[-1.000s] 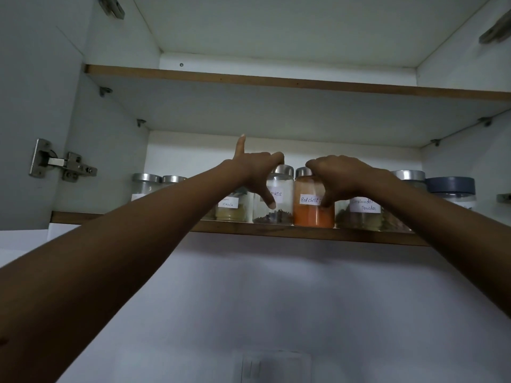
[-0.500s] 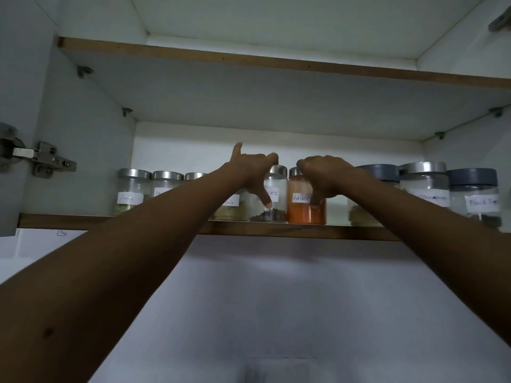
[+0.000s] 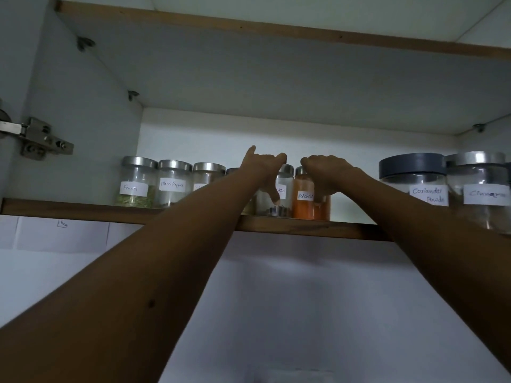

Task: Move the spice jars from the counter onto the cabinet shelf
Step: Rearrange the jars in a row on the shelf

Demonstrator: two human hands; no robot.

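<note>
Both arms reach up to the cabinet shelf (image 3: 304,229). My left hand (image 3: 265,170) wraps the cloves jar (image 3: 282,194), a clear glass jar with a steel lid and dark cloves at its bottom; one finger points upward. My right hand (image 3: 327,174) grips the red chilli jar (image 3: 304,203), filled with orange powder. Both jars stand upright on the shelf, side by side and touching.
Left on the shelf stand the fennel jar (image 3: 135,183), black pepper jar (image 3: 172,185) and a third jar (image 3: 207,175). Right are a dark-lidded coriander powder jar (image 3: 414,181) and a cinnamon jar (image 3: 481,189). An upper shelf (image 3: 276,31) hangs overhead. A door hinge (image 3: 38,139) sits left.
My view has shifted right and nearer, so the left jars and the right jars' labels show more. Both hands keep the same hold on the two jars on the shelf.
</note>
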